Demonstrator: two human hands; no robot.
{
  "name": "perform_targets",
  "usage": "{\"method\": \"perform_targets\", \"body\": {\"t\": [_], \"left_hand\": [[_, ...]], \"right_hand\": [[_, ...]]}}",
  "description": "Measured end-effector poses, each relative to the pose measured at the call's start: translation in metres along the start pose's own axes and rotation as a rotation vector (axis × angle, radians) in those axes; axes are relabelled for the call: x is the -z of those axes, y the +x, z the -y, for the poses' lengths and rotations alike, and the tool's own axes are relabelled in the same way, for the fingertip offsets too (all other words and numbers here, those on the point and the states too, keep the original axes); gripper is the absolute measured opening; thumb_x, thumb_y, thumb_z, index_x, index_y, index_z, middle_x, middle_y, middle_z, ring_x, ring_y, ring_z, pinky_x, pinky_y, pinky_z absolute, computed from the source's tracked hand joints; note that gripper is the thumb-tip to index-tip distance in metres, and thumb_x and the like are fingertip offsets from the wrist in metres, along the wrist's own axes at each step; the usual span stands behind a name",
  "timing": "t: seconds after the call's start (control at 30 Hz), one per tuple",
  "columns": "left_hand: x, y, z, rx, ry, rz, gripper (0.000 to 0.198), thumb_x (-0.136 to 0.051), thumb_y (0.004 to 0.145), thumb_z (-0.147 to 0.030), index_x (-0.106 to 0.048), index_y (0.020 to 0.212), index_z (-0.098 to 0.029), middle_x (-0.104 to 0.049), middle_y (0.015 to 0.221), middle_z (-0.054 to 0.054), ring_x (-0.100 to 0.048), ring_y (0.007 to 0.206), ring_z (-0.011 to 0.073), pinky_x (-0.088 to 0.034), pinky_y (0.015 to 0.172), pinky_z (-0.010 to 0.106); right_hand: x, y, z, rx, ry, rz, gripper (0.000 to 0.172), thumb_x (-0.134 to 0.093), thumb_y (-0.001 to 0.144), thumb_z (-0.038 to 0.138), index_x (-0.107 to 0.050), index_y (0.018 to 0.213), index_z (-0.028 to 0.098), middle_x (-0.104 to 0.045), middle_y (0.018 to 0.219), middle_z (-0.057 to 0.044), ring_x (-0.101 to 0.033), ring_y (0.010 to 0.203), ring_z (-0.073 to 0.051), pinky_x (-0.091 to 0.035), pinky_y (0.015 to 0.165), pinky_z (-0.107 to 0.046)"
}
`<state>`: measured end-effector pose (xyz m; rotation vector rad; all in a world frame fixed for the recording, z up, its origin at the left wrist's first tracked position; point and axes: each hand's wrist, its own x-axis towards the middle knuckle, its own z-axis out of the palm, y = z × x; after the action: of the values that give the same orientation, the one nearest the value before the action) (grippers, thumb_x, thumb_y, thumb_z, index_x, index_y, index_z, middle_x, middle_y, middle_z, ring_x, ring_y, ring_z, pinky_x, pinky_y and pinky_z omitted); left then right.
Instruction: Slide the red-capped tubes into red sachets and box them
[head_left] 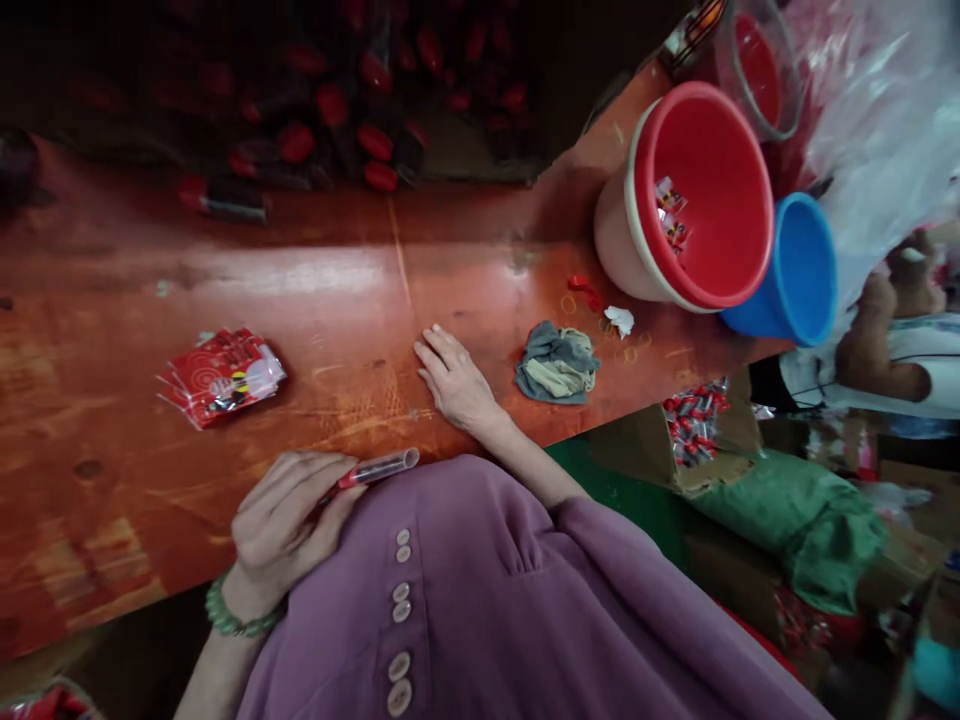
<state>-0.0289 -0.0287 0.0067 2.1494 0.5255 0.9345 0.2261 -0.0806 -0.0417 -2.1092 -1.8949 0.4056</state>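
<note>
My left hand (281,520), with a green bead bracelet at the wrist, is closed around a red-capped clear tube (381,467). The tube's clear end points right, close to the purple shirt, and its red part lies partly under my fingers. Flat on the wooden table, my right hand (456,382) rests with its fingers stretched and holds nothing. Beyond my left hand lies a fanned stack of red printed packets (229,378). A crumpled grey and beige cloth (556,363) sits to the right of my right hand.
Red-capped tubes (375,142) fill a dark container at the back; one loose tube (225,198) lies before it. A red bucket (709,200) holding small packets and a blue bucket (806,270) stand right. Rubber bands and white paper (619,320) lie nearby. Another person's arm (870,340) shows far right.
</note>
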Motion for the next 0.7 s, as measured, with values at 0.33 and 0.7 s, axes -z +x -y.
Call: {"method": "perform_targets", "body": {"t": [0.33,0.7], "left_hand": [[0.001,0.001,0.007,0.005,0.033,-0.037,0.023,-0.073,0.078,-0.003,-0.067,0.099,-0.012,-0.071,0.084,0.007,-0.067,0.073,0.0154,-0.055,0.071,0.028],[-0.005,0.019,0.012,0.019,0.018,-0.048,0.023,-0.073,0.078,-0.006,-0.068,0.099,-0.014,-0.072,0.082,0.007,-0.067,0.072,0.0166,-0.055,0.069,0.029]], "right_hand": [[0.005,0.04,-0.006,-0.065,-0.067,-0.087,0.043,-0.043,0.103,0.029,-0.057,0.138,0.008,-0.05,0.149,-0.019,-0.039,0.147,-0.028,-0.034,0.123,-0.045],[0.013,0.005,-0.003,-0.19,-0.078,-0.023,0.041,-0.042,0.098,0.014,-0.066,0.131,0.016,-0.062,0.137,-0.018,-0.054,0.121,-0.03,-0.046,0.102,-0.05]]}}
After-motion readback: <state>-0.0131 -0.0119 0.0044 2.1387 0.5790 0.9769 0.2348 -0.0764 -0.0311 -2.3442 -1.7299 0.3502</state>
